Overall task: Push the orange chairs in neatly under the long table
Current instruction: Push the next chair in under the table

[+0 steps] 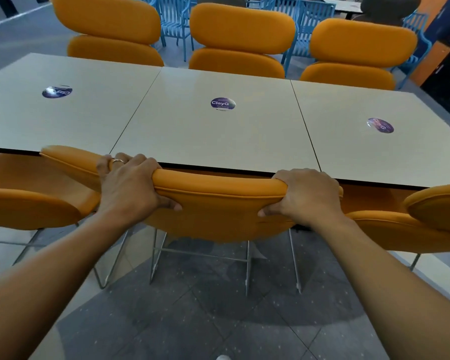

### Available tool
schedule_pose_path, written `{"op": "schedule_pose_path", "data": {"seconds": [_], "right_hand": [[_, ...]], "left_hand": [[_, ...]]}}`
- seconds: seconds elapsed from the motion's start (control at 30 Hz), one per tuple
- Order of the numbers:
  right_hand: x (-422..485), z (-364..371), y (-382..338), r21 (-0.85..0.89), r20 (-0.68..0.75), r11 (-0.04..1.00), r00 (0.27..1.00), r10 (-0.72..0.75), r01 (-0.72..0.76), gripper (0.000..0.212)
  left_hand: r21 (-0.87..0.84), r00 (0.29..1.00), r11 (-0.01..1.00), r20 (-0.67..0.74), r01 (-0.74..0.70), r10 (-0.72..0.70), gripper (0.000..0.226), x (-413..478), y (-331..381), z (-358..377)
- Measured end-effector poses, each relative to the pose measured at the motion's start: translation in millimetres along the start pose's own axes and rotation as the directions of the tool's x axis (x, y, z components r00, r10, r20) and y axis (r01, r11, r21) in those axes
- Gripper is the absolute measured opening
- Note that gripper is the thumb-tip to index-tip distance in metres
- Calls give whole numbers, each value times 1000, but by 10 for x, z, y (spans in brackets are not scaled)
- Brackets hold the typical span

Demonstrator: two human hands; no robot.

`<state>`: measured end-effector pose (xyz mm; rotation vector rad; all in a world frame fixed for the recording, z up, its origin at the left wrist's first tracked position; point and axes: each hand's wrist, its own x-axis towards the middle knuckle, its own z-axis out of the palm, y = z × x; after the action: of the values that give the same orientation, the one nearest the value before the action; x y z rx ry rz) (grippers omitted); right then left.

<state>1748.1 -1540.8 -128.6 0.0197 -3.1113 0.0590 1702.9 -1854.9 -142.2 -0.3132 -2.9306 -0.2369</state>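
The middle orange chair point(218, 211) on the near side has its backrest top against the front edge of the long pale table point(192, 131). My left hand point(130, 183) grips the backrest's top left, fingers over the rim and thumb on the back. My right hand point(304, 196) grips its top right the same way. Another orange chair point(29, 201) stands to the left and one point(421, 224) to the right on this side. Three orange chairs point(240, 40) line the far side, seats hidden under the table.
Blue metal chairs point(174, 19) stand behind the far row. Dark and orange lockers point(447, 48) rise at the right. The chair's thin metal legs point(200, 258) rest on a dark tiled floor. Round purple stickers point(222, 103) mark each table panel.
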Motion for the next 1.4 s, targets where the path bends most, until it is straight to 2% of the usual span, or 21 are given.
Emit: {"op": "schedule_pose_path", "data": {"seconds": [0.17, 0.4, 0.7, 0.87, 1.2, 1.4], "right_hand": [[9, -53, 56, 1, 61, 1000, 998, 14, -14, 70], [-3, -101, 246, 40, 106, 998, 993, 45, -50, 67], [-20, -46, 215, 59, 79, 992, 991, 109, -114, 73], [-46, -59, 125, 68, 50, 989, 991, 127, -131, 65], [-215, -67, -76, 66, 32, 992, 994, 107, -109, 62], [-173, -77, 37, 76, 87, 995, 994, 64, -71, 67]], "left_hand": [[-17, 999, 999, -36, 38, -39, 72, -89, 93, 15], [-50, 996, 999, -84, 3, -7, 67, -143, 244, 104], [-32, 993, 998, -102, -62, 58, 70, -107, 158, 137], [-43, 992, 995, -101, -85, 81, 68, -94, 81, 112], [-40, 993, 996, -87, -81, 77, 72, -181, -59, 94], [-77, 996, 997, -89, -22, 15, 70, -236, 68, 65]]}}
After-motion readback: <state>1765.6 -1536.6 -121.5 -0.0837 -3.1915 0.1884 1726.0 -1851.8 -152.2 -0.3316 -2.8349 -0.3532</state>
